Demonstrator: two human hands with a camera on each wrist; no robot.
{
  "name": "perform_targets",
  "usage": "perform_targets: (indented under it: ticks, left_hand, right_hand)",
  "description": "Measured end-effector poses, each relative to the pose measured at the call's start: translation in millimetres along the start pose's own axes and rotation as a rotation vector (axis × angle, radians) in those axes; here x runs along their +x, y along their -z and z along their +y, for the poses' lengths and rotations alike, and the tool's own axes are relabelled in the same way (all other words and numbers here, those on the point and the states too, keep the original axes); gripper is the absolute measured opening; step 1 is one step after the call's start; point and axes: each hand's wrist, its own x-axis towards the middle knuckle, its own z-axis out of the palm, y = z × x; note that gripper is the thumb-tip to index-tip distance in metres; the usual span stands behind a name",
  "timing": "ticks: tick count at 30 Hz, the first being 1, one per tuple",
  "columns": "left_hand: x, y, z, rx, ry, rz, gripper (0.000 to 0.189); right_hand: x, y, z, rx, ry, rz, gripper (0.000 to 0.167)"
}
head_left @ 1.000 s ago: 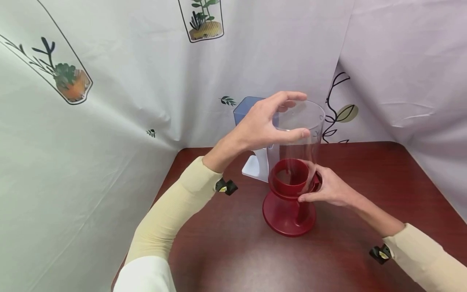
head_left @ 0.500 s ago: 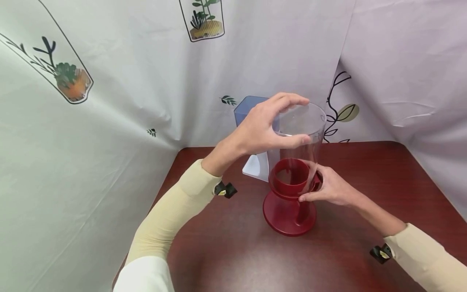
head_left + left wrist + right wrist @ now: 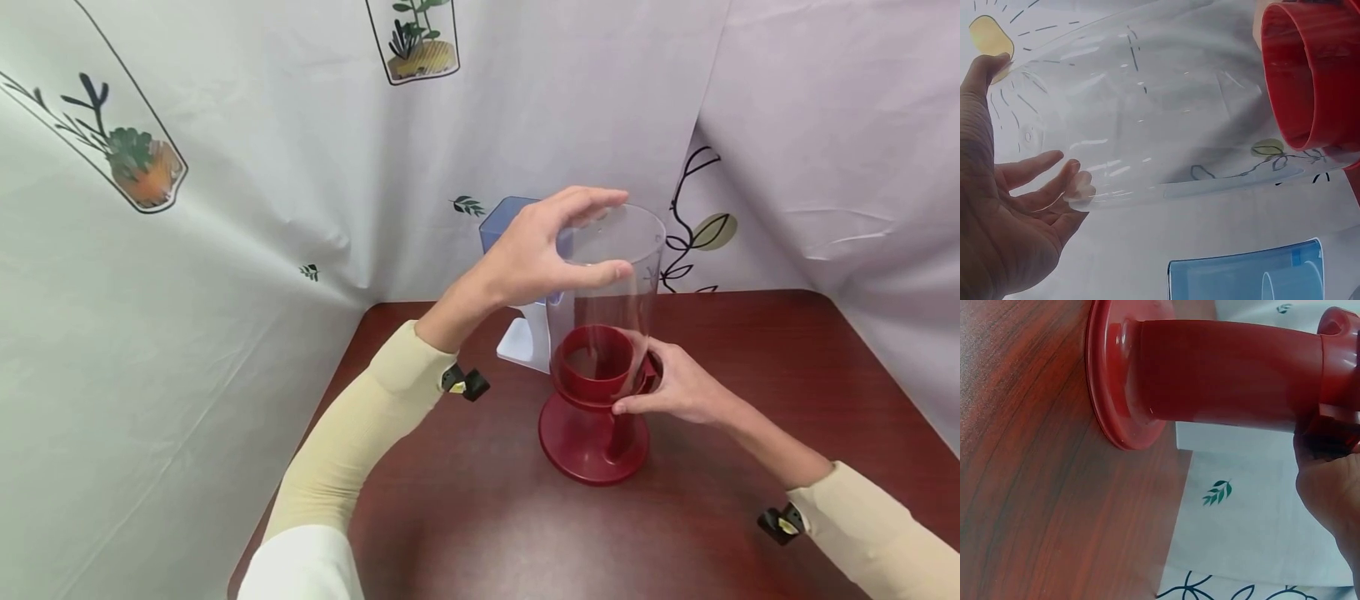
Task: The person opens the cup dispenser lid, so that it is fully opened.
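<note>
A tall clear plastic cylinder (image 3: 611,292) stands over the red dispenser stand (image 3: 592,442), its lower end around the raised red collar (image 3: 1288,75). My left hand (image 3: 536,254) holds the cylinder near its upper rim, thumb on the near side and fingers on the far side. The right hand (image 3: 675,387) grips the ring of the stand from the right, with the thumb in front and the fingers partly hidden behind it. In the right wrist view, the stand's column (image 3: 1229,375) rises from a round foot (image 3: 1129,412) on the table.
Behind the left hand stands a translucent blue container (image 3: 506,221) with a white base (image 3: 521,342) below it. The dark red wooden table (image 3: 450,500) meets a pale printed curtain (image 3: 300,167) at the back and left.
The cylinder's top and my left hand dipped slightly down and right, then came back up and left. The right hand and the red stand stay in place.
</note>
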Motion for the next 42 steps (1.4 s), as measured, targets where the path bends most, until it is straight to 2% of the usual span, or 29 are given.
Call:
perform_targets:
  ticks: [9, 20, 26, 30, 39, 42]
  left_hand:
    - [-5.0, -2.2, 6.7, 0.04, -0.023, 0.007, 0.081]
    - [4.5, 1.5, -0.8, -0.084, -0.012, -0.001, 0.076]
    - [-0.7, 0.4, 5.8, -0.002, -0.057, 0.001, 0.079]
    - [-3.2, 1.1, 9.7, 0.047, -0.065, -0.003, 0.081]
    - [5.7, 7.2, 2.1, -0.083, -0.025, 0.005, 0.074]
    - [5.4, 8.5, 1.4, -0.085, -0.022, 0.0, 0.074]
  right_hand:
    - [0.5, 0.2, -1.2, -0.002, -0.01, -0.002, 0.089]
    - [-0.6, -0.9, -2.4, -0.015, -0.009, 0.006, 0.089]
    - [-0.4, -1.6, -1.1, 0.0, 0.006, 0.004, 0.088]
    - [0.3, -2.0, -0.3, 0.005, 0.019, 0.004, 0.087]
    - [0.0, -0.1, -3.1, -0.011, 0.005, 0.004, 0.089]
    - [-0.9, -0.7, -3.1, -0.01, 0.005, 0.002, 0.089]
